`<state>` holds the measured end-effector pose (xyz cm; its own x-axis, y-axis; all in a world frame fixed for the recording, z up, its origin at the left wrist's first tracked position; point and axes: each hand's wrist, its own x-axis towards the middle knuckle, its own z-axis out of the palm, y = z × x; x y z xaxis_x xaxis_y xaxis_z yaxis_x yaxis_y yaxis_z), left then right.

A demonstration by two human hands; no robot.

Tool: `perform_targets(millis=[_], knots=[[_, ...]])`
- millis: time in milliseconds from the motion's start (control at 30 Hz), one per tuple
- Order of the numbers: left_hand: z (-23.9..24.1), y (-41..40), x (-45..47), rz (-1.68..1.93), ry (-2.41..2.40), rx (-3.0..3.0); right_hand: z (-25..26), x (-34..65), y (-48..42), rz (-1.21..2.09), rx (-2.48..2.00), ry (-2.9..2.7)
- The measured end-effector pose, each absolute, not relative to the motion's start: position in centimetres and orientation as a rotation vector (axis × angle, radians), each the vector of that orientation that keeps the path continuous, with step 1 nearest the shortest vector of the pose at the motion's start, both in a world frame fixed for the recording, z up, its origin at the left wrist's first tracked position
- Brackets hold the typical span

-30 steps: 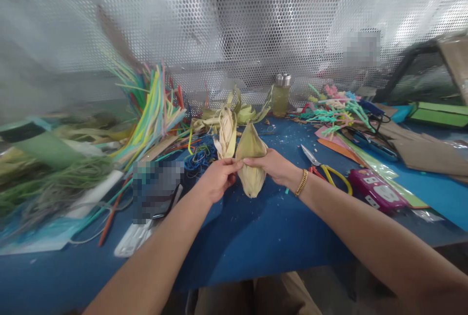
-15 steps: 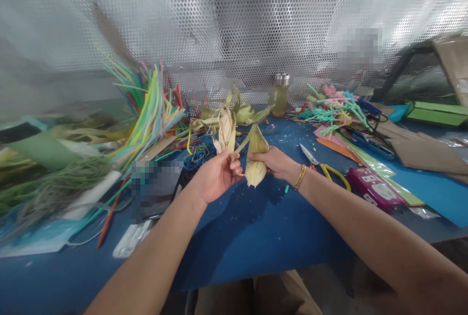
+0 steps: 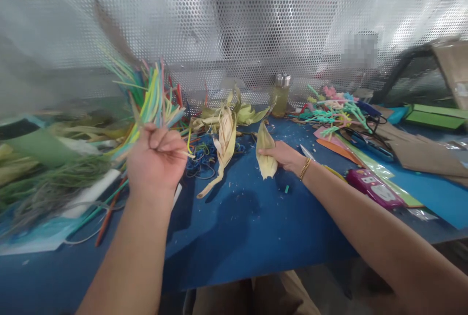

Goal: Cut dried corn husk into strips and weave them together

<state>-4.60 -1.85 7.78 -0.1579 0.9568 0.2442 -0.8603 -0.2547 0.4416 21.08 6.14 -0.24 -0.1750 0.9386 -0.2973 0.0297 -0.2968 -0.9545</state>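
My right hand (image 3: pixel 280 155) pinches a broad, pale yellow-green corn husk (image 3: pixel 266 151) upright above the table, thumb across its front. Off to the left, my left hand (image 3: pixel 157 159) is raised and closed on a thin husk strip (image 3: pixel 188 154); one pale end pokes out beside the fingers, and the rest is mostly hidden or blurred. Between the hands, a bundle of dried husks (image 3: pixel 225 139) with a twisted stem lies on the blue table (image 3: pixel 234 237). More loose husks (image 3: pixel 246 114) are heaped behind it.
Colourful pipe cleaners (image 3: pixel 153 95) stand behind my left hand. To the right lie scissors (image 3: pixel 307 151), a magenta case (image 3: pixel 373 187) and coloured paper sheets (image 3: pixel 431 198). A glass bottle (image 3: pixel 281 95) stands before the perforated metal screen (image 3: pixel 256 27). Tangled blue cord (image 3: pixel 203 159) sits left of the bundle.
My left hand has swung left and up, away from the husk, carrying a thin strip. My right hand has shifted slightly right with the husk, which now looks narrower.
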Motion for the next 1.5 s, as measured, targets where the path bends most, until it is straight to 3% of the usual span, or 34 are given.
perform_targets(millis=[67,300,633,1500], knots=[[6.7,-1.3,-3.8,1.678,0.574,0.560,0.2,20.6,5.4,1.631,-1.267,-1.224],[0.9,-0.7,2.8,1.401,0.997,0.671,1.3,18.7,2.8,1.607,-1.001,-1.321],[0.0,-0.9,3.2,1.250,1.038,0.831,0.4,18.4,3.0,1.409,-1.073,-1.383],[0.5,-0.9,2.9,1.238,0.949,0.644,0.8,18.4,2.5,1.482,-1.031,-1.464]])
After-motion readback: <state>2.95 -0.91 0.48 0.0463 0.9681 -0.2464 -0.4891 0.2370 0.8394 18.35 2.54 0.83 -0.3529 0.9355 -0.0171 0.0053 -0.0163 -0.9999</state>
